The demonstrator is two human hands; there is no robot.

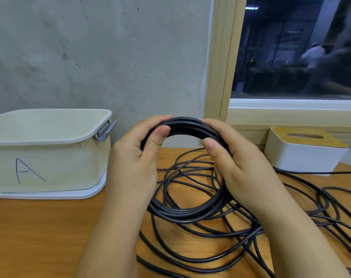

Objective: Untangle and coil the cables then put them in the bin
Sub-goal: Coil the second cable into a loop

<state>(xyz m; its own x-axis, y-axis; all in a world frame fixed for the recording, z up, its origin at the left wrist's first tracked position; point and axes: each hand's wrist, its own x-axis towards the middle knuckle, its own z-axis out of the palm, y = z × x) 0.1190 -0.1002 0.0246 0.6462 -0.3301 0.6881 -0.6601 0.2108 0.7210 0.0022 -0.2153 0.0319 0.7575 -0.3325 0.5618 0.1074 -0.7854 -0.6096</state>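
Your left hand (134,157) and right hand (242,165) meet at the centre of the frame, both gripping one black coil (188,211) of cable held upright above the wooden surface (40,227). Your left fingers (158,119) curl over the top of the coil with the thumb pressed against its inner side; your right fingers wrap the upper right arc, thumb on the front of the strands. The coil's lower arc hangs between your wrists, just over the loose cable (210,255), which sprawls in tangled loops across the lower right of the frame and runs off the right edge. The bin (50,137), cream with an "A" drawn on its front, stands open at the left. A white tissue box (303,155) with a wooden top sits at the right, under the window (291,57).
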